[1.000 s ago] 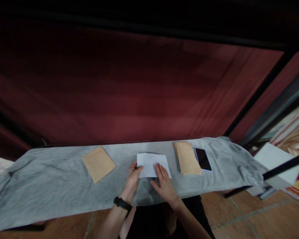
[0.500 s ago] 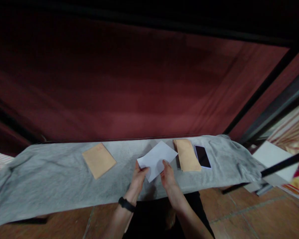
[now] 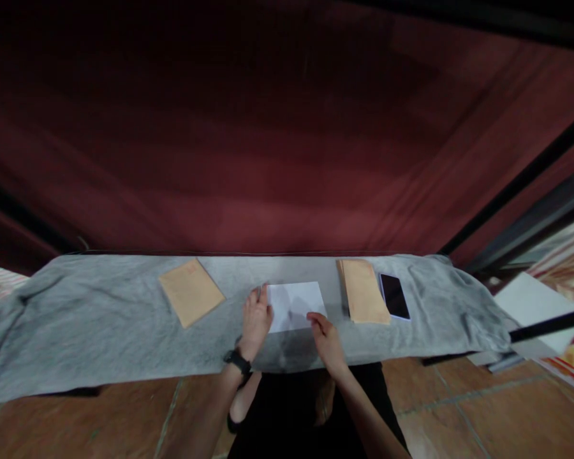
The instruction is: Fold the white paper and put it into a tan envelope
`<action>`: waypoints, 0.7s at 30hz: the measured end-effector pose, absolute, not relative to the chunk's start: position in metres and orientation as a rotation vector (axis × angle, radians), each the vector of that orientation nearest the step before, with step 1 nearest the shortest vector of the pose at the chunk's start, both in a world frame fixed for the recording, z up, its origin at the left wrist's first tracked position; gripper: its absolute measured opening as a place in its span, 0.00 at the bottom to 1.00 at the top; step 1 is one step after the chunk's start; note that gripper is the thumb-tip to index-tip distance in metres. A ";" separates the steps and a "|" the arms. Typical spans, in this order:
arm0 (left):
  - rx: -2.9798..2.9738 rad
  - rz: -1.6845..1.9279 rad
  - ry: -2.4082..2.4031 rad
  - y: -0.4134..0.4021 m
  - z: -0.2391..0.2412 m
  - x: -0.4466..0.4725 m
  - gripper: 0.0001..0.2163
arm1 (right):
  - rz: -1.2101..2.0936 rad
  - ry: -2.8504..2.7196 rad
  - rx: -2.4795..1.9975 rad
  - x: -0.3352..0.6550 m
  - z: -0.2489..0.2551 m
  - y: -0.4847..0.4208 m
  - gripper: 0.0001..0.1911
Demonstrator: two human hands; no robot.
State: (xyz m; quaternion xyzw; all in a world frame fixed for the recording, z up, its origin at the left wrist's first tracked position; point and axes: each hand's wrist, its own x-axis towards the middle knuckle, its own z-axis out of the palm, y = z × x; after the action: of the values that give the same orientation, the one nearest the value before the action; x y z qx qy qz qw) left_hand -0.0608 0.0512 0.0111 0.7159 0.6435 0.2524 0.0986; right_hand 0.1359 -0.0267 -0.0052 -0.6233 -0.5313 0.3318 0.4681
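A white sheet of paper (image 3: 291,299) lies on a grey cloth with its long side across in front of me. My left hand (image 3: 257,319), with a dark band on its wrist, rests with fingers apart along the paper's left edge. At the lower right corner, my right hand (image 3: 327,341) is closed, fingers curled and fingertips at the paper; the hand covers that corner. A brown paper envelope (image 3: 191,293) lies tilted to the left. To the right, a small stack of brown envelopes (image 3: 366,293) lies beside a phone (image 3: 395,297) with a dark screen.
The grey cloth (image 3: 100,319) covers a long narrow bench. A dark red panel (image 3: 268,191) rises behind it. A black metal bar (image 3: 550,324) and white sheets (image 3: 530,299) are at the far right. Below lies a tiled floor (image 3: 134,421).
The paper, earlier held up and tilted in both hands, now lies flat and squared to me. My left hand has opened at its left edge; my right hand remains at the right.
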 end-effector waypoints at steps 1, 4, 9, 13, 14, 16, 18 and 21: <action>2.199 0.735 1.941 0.048 0.009 -0.054 0.28 | 0.679 -1.376 -1.543 0.133 -0.002 -0.018 0.22; 2.414 0.627 1.798 0.040 -0.001 -0.030 0.25 | 0.435 -1.620 -1.576 0.120 0.004 0.008 0.25; 2.480 0.412 1.750 0.040 -0.021 -0.009 0.28 | 0.226 -2.002 -1.628 0.104 -0.008 0.038 0.27; 2.513 0.396 1.743 0.045 -0.025 -0.014 0.27 | 0.167 -2.121 -1.725 0.105 -0.020 0.043 0.26; 2.517 0.402 1.740 0.046 -0.025 -0.016 0.27 | 0.150 -2.126 -1.744 0.106 -0.022 0.044 0.26; 2.515 0.424 1.750 0.048 -0.024 -0.019 0.26 | 0.109 -2.122 -1.771 0.109 -0.026 0.045 0.26; 2.503 0.454 1.773 0.048 -0.024 -0.022 0.26 | 0.058 -2.114 -1.790 0.112 -0.028 0.046 0.26; 2.471 0.492 1.824 0.049 -0.024 -0.028 0.26 | -0.018 -2.097 -1.814 0.117 -0.033 0.047 0.27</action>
State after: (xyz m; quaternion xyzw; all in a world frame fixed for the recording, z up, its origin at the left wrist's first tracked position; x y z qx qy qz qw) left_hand -0.0275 0.0492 -0.0241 0.7943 0.5863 0.1582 0.0155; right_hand 0.1173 0.0469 -0.0327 -0.6431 -0.7434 -0.0065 0.1835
